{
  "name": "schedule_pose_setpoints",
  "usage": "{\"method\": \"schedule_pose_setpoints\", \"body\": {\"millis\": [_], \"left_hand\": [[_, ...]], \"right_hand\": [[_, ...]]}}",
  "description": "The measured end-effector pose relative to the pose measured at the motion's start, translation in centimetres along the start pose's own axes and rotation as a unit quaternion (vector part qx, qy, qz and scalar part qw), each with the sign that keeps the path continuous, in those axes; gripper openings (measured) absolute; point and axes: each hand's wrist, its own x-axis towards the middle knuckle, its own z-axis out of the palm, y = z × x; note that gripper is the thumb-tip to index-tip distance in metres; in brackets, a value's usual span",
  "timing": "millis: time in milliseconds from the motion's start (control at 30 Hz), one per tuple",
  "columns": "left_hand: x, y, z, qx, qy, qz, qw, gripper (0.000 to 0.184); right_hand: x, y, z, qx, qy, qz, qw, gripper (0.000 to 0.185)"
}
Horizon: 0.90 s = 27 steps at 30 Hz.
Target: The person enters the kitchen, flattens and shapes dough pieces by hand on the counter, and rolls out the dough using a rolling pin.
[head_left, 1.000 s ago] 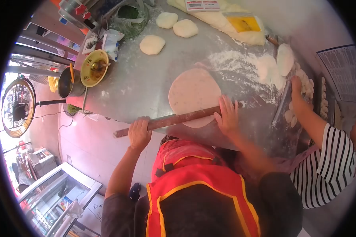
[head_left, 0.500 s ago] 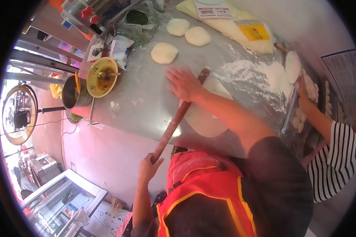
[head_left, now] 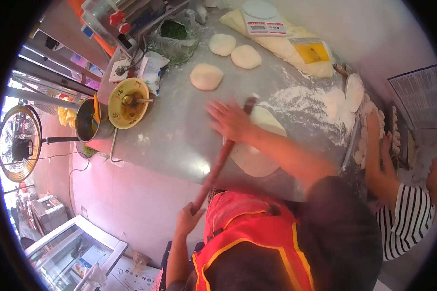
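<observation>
Across the left edge of a flat dough sheet (head_left: 262,157) lies a brown rolling pin (head_left: 219,162). Its lower end, beyond the table's front edge, is wrapped by the fingers of my left hand (head_left: 188,220). My right hand (head_left: 230,120) rests palm down over the upper part of the pin, fingers stretched out and slightly blurred. My right forearm covers part of the sheet. Behind my right hand sit three round dough pieces, the nearest being a dough round (head_left: 206,76).
Flour (head_left: 308,102) is scattered right of the sheet. A kitchen scale (head_left: 263,19) and a large dough slab (head_left: 277,46) are at the back. A yellow bowl (head_left: 112,109) and a pot (head_left: 82,121) stand left. A co-worker's hands (head_left: 376,128) are over small dough pieces at right.
The whole scene sits slightly lower in view. The pin's upper end and my right hand have shifted a little left over the table. Both of the co-worker's hands now show at right.
</observation>
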Motion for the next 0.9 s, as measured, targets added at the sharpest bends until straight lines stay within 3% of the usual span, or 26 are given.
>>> {"method": "schedule_pose_setpoints", "body": {"millis": [100,167,200,267,333,400,433,567,633,733,800,900], "left_hand": [[1.4,0.2,-1.3,0.029,0.122,-0.017,0.992,0.029],[1.6,0.8,-2.7,0.104,0.203,-0.013,0.974,0.020],[1.8,0.6,-3.4,0.118,0.212,0.023,0.970,0.019],[2.8,0.0,-5.4,0.142,0.232,0.095,0.958,0.017],[4.6,1.5,-7.9,0.203,0.201,0.223,0.932,0.020],[7.3,5.0,-9.7,0.255,0.157,0.357,0.885,0.023],[8.9,7.2,-10.0,0.276,0.141,0.420,0.853,0.025],[12.8,16.1,-8.3,0.327,0.103,0.541,0.768,0.030],[14.8,18.0,-5.4,0.299,0.092,0.591,0.743,0.042],[17.2,18.8,1.6,0.353,0.072,0.606,0.709,0.056],[17.6,20.2,6.9,0.383,0.014,0.571,0.726,0.064],[18.2,28.4,11.9,0.381,-0.005,0.574,0.725,0.065]], "right_hand": [[6.7,-0.3,2.0,0.049,0.091,-0.035,0.994,0.056],[5.2,-1.1,0.7,0.059,0.094,-0.035,0.993,0.056],[3.5,-1.6,-0.5,0.063,0.091,-0.033,0.993,0.056],[-2.7,-1.6,-4.2,0.123,-0.051,0.019,0.991,0.057],[-9.1,-1.6,-7.7,0.068,-0.016,0.007,0.998,0.055],[-16.6,-2.4,-7.3,-0.032,-0.019,0.111,0.993,0.050],[-19.1,-4.2,-8.4,-0.020,-0.012,0.164,0.986,0.046],[-25.7,-10.7,-9.8,0.019,0.016,0.380,0.925,0.041],[-28.3,-13.6,-8.8,0.065,0.022,0.471,0.880,0.039],[-30.7,-17.1,-7.8,0.123,0.051,0.560,0.818,0.038],[-32.6,-18.6,-7.0,0.123,0.060,0.598,0.790,0.037],[-34.6,-18.5,-7.3,0.113,0.051,0.659,0.742,0.037]]}}
